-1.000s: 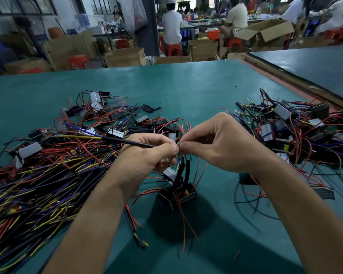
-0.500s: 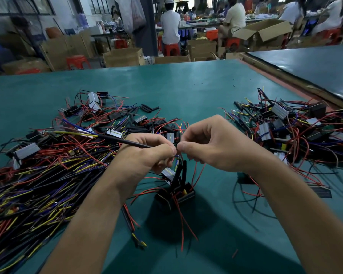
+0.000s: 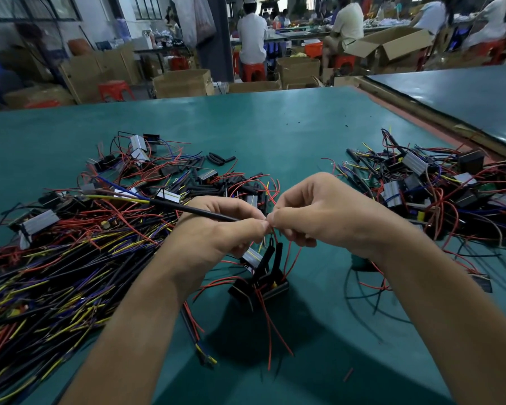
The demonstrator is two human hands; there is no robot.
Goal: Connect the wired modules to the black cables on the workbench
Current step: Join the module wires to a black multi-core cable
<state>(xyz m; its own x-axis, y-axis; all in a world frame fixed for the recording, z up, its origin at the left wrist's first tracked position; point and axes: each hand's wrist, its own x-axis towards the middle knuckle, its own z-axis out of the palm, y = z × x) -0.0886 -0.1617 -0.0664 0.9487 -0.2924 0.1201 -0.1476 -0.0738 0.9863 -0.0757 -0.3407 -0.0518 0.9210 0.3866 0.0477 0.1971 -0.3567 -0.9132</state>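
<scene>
My left hand (image 3: pixel 216 229) grips a black cable (image 3: pixel 193 210) that runs up-left and ends in yellow and blue leads. My right hand (image 3: pixel 319 211) pinches thin red wires right at the cable's near end, fingertips of both hands touching. From those wires hangs a black wired module (image 3: pixel 260 285) with black sleeves, low over the green workbench (image 3: pixel 275 135). The joint itself is hidden between the fingertips.
A big heap of black cables with yellow, blue and red leads (image 3: pixel 56 273) fills the left. Another heap of modules and red wires (image 3: pixel 435 185) lies at the right. Loose black sleeves (image 3: pixel 221 159) lie beyond. Cardboard boxes and seated people are past the far edge.
Both hands stay pinched together at the same spot. The hanging module and its red wires have shifted only slightly.
</scene>
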